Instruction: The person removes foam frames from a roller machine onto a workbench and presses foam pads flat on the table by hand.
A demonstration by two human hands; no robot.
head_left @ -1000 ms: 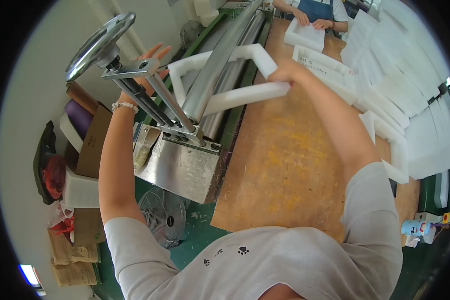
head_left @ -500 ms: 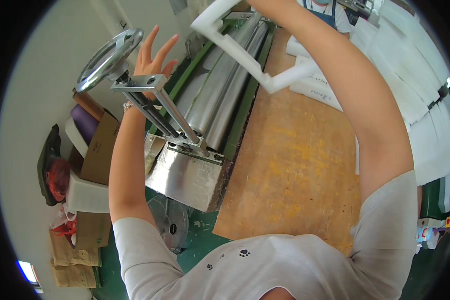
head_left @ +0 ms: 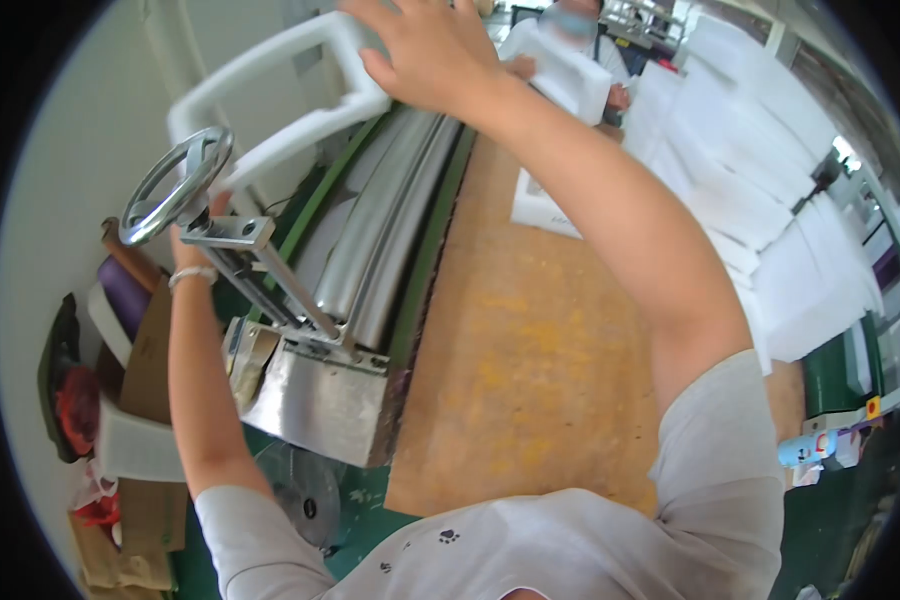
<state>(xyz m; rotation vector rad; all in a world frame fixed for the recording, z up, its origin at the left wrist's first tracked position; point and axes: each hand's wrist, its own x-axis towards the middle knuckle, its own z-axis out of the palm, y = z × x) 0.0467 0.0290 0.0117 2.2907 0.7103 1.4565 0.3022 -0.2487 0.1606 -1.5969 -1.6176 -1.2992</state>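
Observation:
A white foam frame (head_left: 305,138), rectangular with an open middle, is held up over the near end of a roller machine (head_left: 365,235). My right hand (head_left: 425,50) grips its right end, thumb against the foam and the other fingers partly cut off by the top edge. My left hand (head_left: 208,212) is at the frame's lower left end, behind the machine's chrome handwheel (head_left: 182,185). Most of its fingers are hidden, so its hold on the foam cannot be made out. Long metal rollers run away from me between green side rails.
A worn wooden tabletop (head_left: 520,370) lies right of the machine. Across it, a co-worker (head_left: 610,55) handles another white foam piece (head_left: 570,80). White foam sheets (head_left: 730,140) are stacked at the right. Cardboard boxes (head_left: 150,355) and bags crowd the left wall.
The foam frame has swung left with my right hand, from above the table to over the handwheel. My left hand, with fingers spread before, is now mostly hidden behind the wheel.

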